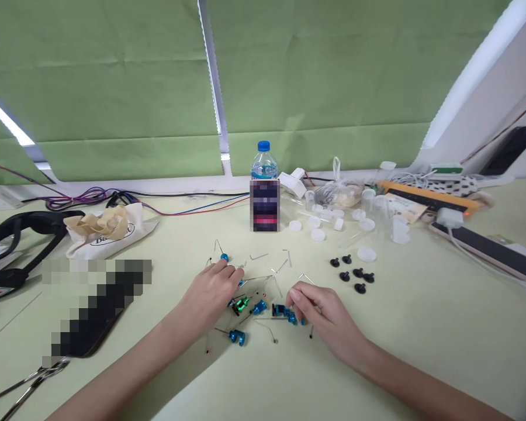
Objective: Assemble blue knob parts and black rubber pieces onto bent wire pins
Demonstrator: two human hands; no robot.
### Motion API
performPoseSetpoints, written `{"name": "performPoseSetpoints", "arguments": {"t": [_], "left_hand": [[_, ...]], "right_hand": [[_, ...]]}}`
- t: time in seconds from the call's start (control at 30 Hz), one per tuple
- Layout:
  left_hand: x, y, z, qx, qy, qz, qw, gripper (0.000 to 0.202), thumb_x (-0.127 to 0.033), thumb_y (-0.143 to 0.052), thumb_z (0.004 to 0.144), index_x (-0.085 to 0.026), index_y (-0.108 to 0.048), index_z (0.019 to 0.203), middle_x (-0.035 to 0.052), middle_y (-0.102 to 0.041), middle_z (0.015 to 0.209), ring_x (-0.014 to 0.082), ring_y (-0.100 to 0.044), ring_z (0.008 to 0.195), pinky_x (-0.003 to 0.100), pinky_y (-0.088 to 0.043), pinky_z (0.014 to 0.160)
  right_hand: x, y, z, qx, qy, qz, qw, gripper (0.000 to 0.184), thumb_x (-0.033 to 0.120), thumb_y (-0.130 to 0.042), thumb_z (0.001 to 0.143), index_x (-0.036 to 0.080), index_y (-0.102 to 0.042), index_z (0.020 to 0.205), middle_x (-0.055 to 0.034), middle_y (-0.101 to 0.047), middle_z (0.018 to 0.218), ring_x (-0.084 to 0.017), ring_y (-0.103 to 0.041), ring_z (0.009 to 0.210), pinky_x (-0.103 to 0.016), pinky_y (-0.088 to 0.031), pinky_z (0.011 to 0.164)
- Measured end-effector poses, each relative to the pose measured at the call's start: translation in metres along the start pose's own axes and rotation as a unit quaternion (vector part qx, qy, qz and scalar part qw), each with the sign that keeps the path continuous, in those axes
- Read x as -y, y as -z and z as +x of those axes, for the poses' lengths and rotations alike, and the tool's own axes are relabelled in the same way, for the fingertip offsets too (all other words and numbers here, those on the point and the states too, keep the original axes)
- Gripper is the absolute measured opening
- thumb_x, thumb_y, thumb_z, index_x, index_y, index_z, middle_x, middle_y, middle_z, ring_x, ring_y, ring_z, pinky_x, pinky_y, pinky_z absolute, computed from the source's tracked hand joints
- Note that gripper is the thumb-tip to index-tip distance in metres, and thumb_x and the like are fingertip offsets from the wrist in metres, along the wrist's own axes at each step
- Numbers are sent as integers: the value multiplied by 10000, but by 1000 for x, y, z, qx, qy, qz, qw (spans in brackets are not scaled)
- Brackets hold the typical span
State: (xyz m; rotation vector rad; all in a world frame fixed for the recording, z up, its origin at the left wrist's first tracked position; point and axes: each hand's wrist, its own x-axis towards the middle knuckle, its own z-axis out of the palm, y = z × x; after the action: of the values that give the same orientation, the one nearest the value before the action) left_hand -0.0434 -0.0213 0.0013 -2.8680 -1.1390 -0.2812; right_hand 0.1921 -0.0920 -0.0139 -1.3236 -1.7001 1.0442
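- Left hand [214, 287], palm down, curls its fingers over small metal parts; what it may hold is hidden beneath the knuckles.
- Right hand [326, 310] keeps a narrow gap between thumb and forefinger, just beside short, shiny blue metal cylinders [280, 311]; whether anything is pinched there is unclear.
- Between the hands lie a shiny green metal cylinder [241, 304] and a blue metal cylinder with a thin rod [259, 307], perhaps placed centrally so both hands can reach.
- Beyond them, thin, bent silver rods [281, 266] lie scattered.
- At right, black, mushroom-shaped pieces [358, 272] form a loose cluster, probably sorted by kind.
- Farther back, a clear plastic bottle with a blue cap [263, 174] and round white plastic caps [318, 235] limit the space forward, well apart from the hands.
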Motion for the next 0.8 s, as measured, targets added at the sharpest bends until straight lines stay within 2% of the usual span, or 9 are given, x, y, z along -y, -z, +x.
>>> {"name": "performPoseSetpoints", "arguments": {"t": [0.2,0.3,0.4,0.5,0.57,0.6,0.67,0.73,0.8], "left_hand": [[-8,-5,2,16,-1,47,999,196,-141,-379,928,-139,-570,887,72,-555,823,198,-545,730,273,-421,565],[-12,-11,4,22,-8,57,998,220,-142,-369,932,-129,-579,864,74,-546,833,192,-544,720,272,-422,549],[-17,-12,5,5,16,-18,1000,201,-163,-390,932,-132,-587,905,67,-551,865,177,-546,728,275,-437,580],[-20,-4,5,-27,75,-183,980,172,-213,-443,922,-170,-601,975,43,-559,877,145,-530,685,277,-438,606],[-22,4,4,-41,115,-335,934,146,-259,-506,899,-187,-616,961,29,-575,853,134,-528,682,270,-442,627],[-23,8,4,-40,133,-418,898,141,-281,-539,883,-186,-620,948,26,-585,840,132,-534,693,262,-446,637],[-27,12,3,-27,168,-566,807,154,-308,-596,852,-174,-618,926,23,-609,814,125,-552,715,244,-454,653],[-33,11,2,-14,192,-662,724,165,-299,-642,825,-164,-619,916,20,-632,790,108,-559,693,224,-455,651],[-43,6,0,-16,192,-714,674,145,-246,-693,784,-158,-629,879,27,-652,816,101,-574,699,221,-461,667]], "right_hand": [[-2,0,0,1,3,-6,1000,381,401,-343,975,186,-580,767,6,-547,659,-115,-480,591,-241,-355,532],[-1,0,0,3,3,-5,1000,376,391,-345,977,186,-579,765,9,-551,664,-112,-482,600,-236,-351,538],[-1,0,0,3,7,-11,1000,373,386,-340,980,188,-580,773,14,-543,660,-112,-482,602,-238,-353,557],[-1,0,0,0,11,-8,1000,367,384,-342,980,191,-577,775,15,-541,663,-115,-486,611,-239,-355,566],[-2,0,-1,-4,14,-4,1000,357,383,-345,980,193,-575,785,16,-540,669,-115,-483,618,-238,-353,568],[-2,0,-1,-5,15,-5,1000,350,383,-347,980,194,-573,790,17,-539,675,-115,-479,621,-239,-352,573],[-1,-1,-2,-4,18,-13,1000,339,385,-352,979,196,-562,791,18,-532,689,-115,-467,629,-245,-347,592],[2,-3,-3,0,25,-17,1000,332,390,-356,978,197,-546,786,19,-523,702,-118,-458,645,-251,-339,614],[6,-6,-5,19,30,1,999,337,405,-348,978,195,-536,792,16,-519,718,-120,-451,660,-254,-332,627]]}}
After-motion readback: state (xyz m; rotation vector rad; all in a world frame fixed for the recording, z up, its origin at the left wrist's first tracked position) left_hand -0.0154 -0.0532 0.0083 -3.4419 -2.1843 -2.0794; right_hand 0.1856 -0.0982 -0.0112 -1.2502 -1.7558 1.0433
